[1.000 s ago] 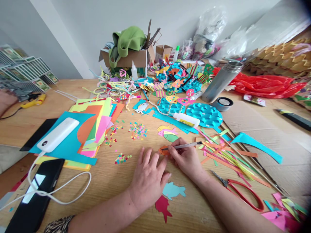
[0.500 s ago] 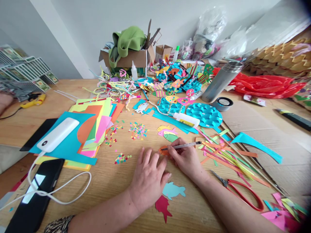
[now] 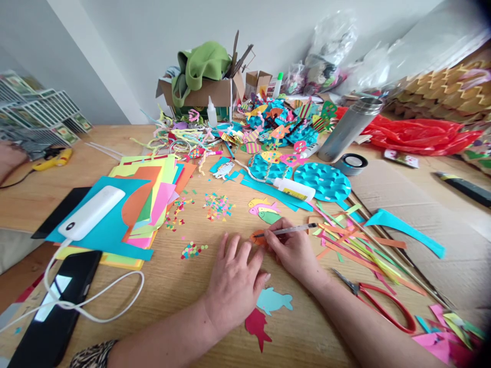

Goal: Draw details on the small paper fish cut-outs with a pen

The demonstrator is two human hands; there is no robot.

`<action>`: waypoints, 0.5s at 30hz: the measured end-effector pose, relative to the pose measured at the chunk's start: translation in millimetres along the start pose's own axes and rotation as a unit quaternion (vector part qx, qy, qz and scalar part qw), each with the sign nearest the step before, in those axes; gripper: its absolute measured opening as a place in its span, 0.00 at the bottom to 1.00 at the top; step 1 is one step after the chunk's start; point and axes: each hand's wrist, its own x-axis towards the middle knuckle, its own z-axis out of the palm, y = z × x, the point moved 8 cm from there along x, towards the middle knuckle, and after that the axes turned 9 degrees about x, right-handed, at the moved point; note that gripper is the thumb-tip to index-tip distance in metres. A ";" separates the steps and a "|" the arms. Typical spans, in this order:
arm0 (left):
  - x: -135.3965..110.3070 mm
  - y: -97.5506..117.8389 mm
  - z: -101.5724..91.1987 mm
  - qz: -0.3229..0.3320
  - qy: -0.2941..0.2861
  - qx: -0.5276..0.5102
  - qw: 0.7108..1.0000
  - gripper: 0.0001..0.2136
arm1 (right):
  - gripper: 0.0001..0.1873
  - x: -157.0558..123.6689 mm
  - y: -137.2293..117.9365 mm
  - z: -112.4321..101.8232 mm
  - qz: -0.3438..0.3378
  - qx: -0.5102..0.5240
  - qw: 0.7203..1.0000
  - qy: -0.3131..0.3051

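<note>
Between thumb and fingers, my right hand (image 3: 289,248) grips a slim pen (image 3: 293,229). Its tip touches an orange paper fish (image 3: 256,236), partly covered by my fingers. My left hand (image 3: 238,276) lies flat with fingers spread, its fingertips beside the orange fish. Just beyond are several cut-out fish, among them a green paper fish (image 3: 269,217) and a pink one, with drawn lines on them. Nearer to me, by my left thumb, lie a light blue paper fish (image 3: 274,301) and a dark red paper fish (image 3: 258,327).
Red-handled scissors (image 3: 387,306) and paper strips (image 3: 368,245) lie at right. Coloured paper sheets (image 3: 153,194), a white power bank (image 3: 92,212) and a phone (image 3: 57,312) are at left. A glue bottle (image 3: 294,189) and steel flask (image 3: 351,128) are farther back. Someone's hand (image 3: 11,156) shows at far left.
The pen and my right hand stay almost in place at the orange fish. My left hand has barely moved. The other person's hand at far left has shifted slightly.
</note>
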 end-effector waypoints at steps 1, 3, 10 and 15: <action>0.0 -0.1 0.1 0.000 0.000 0.000 1.000 0.20 | 0.08 -0.1 0.0 0.0 0.001 0.001 1.000 0.000; -0.1 -0.3 0.4 -0.001 -0.002 0.001 1.000 0.20 | 0.09 -0.2 -0.2 0.1 0.001 0.002 1.000 0.000; -0.3 0.2 0.9 0.000 0.002 0.001 1.000 0.21 | 0.08 -0.1 -0.8 -0.2 -0.002 0.001 1.000 0.003; -1.0 0.6 0.5 0.001 -0.003 -0.001 1.000 0.21 | 0.08 0.9 -1.7 -0.3 -0.010 -0.009 1.000 0.002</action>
